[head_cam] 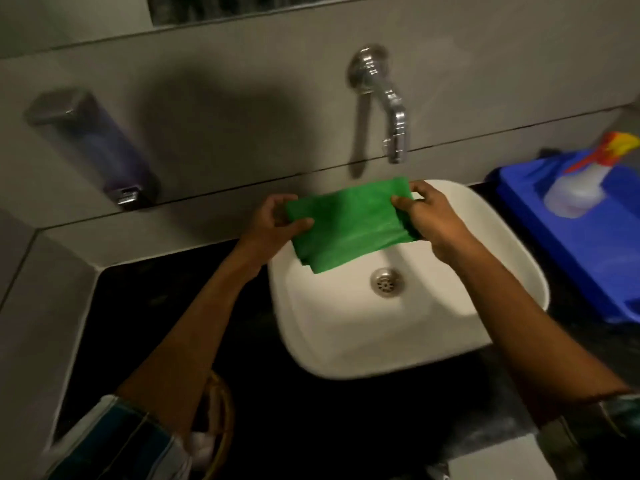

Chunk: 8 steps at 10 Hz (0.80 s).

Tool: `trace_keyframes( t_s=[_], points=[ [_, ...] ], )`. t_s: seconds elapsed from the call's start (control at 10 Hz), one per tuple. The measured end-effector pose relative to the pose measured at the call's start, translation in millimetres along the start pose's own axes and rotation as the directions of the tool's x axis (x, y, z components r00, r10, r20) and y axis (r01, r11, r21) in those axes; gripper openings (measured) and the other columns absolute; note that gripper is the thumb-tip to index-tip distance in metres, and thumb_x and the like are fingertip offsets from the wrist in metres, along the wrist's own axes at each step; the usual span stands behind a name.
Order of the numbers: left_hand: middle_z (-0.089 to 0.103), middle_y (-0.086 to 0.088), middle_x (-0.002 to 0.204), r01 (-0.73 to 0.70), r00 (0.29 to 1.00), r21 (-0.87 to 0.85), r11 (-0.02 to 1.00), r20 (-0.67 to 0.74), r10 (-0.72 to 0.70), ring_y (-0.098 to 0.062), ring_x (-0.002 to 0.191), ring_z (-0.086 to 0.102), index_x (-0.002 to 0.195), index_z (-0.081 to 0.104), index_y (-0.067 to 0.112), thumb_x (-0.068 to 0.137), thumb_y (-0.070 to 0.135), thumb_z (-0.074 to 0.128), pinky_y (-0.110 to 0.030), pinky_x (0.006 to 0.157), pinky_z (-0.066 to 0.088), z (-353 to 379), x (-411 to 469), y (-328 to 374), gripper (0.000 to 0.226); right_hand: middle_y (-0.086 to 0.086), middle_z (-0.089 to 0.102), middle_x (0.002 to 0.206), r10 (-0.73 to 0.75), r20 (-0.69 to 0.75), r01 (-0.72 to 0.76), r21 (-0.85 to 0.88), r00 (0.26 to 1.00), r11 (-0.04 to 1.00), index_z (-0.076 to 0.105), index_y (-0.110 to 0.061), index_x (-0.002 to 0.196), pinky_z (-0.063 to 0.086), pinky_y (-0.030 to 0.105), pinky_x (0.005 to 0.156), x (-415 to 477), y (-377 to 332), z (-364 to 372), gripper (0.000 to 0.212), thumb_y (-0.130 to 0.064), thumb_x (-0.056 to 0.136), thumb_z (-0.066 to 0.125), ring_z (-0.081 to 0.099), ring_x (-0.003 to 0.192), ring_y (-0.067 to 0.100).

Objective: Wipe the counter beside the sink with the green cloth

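Both hands are holding the green cloth [349,223] up in the air over the back half of the white sink [408,327], just below the tap [393,133]. The left hand [277,223] is pinching the cloth's left edge between thumb and fingers, and the right hand [433,220] is gripping the right edge the same way, so the cloth is hanging stretched between them in what looks like a folded pad of a few layers. Nothing is touching the tabletop [145,306] yet, so the wiping seems not to have begun.

To do this step well, the person is probably best off finishing a flat, even fold, then passing the pad into one hand and pressing it palm-down on the dark tabletop, working in overlapping strokes towards the sink's rim.

The left side of the tabletop is looking the freer: a broad dark stretch is lying between the wall and the sink, with only a woven basket [214,417] near the front edge, partly hidden by the left arm. The right side is crowded by a blue tray [588,258] carrying a spray bottle [581,188], standing just beside the sink, so it would likely need shifting to reach under it. A soap dispenser [93,143] is hanging on the wall, clear of the surface
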<state>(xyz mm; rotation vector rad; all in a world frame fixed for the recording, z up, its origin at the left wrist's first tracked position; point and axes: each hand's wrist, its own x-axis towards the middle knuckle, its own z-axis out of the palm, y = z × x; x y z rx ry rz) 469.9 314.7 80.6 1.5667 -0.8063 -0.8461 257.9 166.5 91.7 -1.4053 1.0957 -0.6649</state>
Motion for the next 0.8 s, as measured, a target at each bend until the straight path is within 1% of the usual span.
trace_keyframes(
  t_s=[0.1,0.2,0.3,0.4,0.5,0.6,0.7,0.8],
  points=[
    [0.063,0.002,0.089,-0.054,0.998,0.116,0.992,0.046,0.049,-0.007,0.069,0.062,0.112,0.045,0.021,0.079,0.014,0.074,-0.017,0.061,0.053,93.0,3.0,17.6,0.045,-0.004,0.058,0.079,0.062,-0.181,-0.068,-0.028,0.982,0.997,0.049,-0.023,0.097,0.043,0.024,0.051,13.8,16.6,-86.2,0.022,-0.020,0.083,0.066,0.055,0.066,0.009],
    [0.062,0.002,0.082,-0.211,0.976,0.362,0.908,0.133,0.174,-0.016,0.067,0.059,0.107,0.049,0.023,0.082,0.024,0.067,-0.021,0.061,0.048,244.5,2.8,29.2,0.030,-0.003,0.048,0.066,0.101,-0.428,-0.152,-0.088,0.898,0.984,0.044,-0.026,0.078,0.034,0.024,0.048,25.0,39.5,-227.7,0.029,-0.021,0.070,0.071,0.043,0.057,0.011],
    [0.068,-0.006,0.095,-0.298,0.950,0.443,0.845,0.226,0.217,-0.027,0.083,0.063,0.104,0.063,0.019,0.084,0.017,0.062,-0.028,0.075,0.045,336.0,3.1,32.5,0.020,-0.001,0.053,0.062,0.098,-0.511,-0.192,-0.135,0.854,0.972,0.049,-0.024,0.063,0.043,0.026,0.052,30.0,57.6,-309.5,0.022,-0.018,0.067,0.070,0.049,0.059,0.014],
    [0.065,-0.017,0.114,-0.296,0.927,0.491,0.820,0.356,0.121,-0.035,0.102,0.062,0.115,0.068,0.019,0.084,0.011,0.056,-0.032,0.092,0.045,451.7,-1.1,29.9,0.034,0.012,0.067,0.075,0.028,-0.535,-0.238,-0.328,0.844,0.914,0.070,-0.014,0.073,0.054,0.038,0.076,42.6,87.6,-406.3,0.009,-0.009,0.077,0.064,0.061,0.074,0.024],
    [0.054,-0.019,0.126,-0.335,0.886,0.586,0.738,0.463,0.034,-0.037,0.117,0.054,0.127,0.058,0.021,0.083,0.017,0.054,-0.044,0.104,0.041,508.6,-8.5,21.8,0.044,0.021,0.073,0.088,-0.023,-0.521,-0.275,-0.487,0.853,0.829,0.075,-0.001,0.092,0.052,0.041,0.087,47.5,110.5,-448.8,0.019,-0.003,0.081,0.060,0.067,0.086,0.033],
    [0.042,-0.020,0.139,-0.385,0.822,0.725,0.571,0.551,-0.146,-0.039,0.133,0.037,0.133,0.050,0.022,0.083,0.028,0.053,-0.057,0.113,0.021,558.3,-20.6,5.0,0.050,0.025,0.071,0.106,-0.023,-0.460,-0.325,-0.660,0.887,0.677,0.072,-0.002,0.105,0.048,0.042,0.093,44.0,144.7,-481.2,0.026,-0.002,0.083,0.058,0.064,0.104,0.039],
    [0.026,-0.023,0.152,-0.443,0.831,0.810,0.384,0.532,-0.165,-0.042,0.145,0.010,0.133,0.050,0.018,0.084,0.036,0.053,-0.066,0.113,-0.005,567.2,-19.1,-7.7,0.052,0.025,0.061,0.122,0.045,-0.392,-0.359,-0.784,0.919,0.506,0.066,-0.006,0.115,0.041,0.044,0.101,37.4,170.4,-486.7,0.030,-0.015,0.088,0.056,0.053,0.120,0.037],
    [0.004,-0.021,0.160,-0.486,0.872,0.854,0.186,0.486,0.051,-0.040,0.146,-0.012,0.135,0.046,0.017,0.083,0.041,0.050,-0.068,0.111,-0.011,544.3,-4.6,-20.5,0.058,0.016,0.040,0.138,0.104,-0.346,-0.356,-0.930,0.932,0.094,0.060,-0.014,0.121,0.024,0.050,0.109,31.4,195.7,-479.2,0.041,-0.040,0.093,0.046,0.035,0.130,0.031]
  ],
)
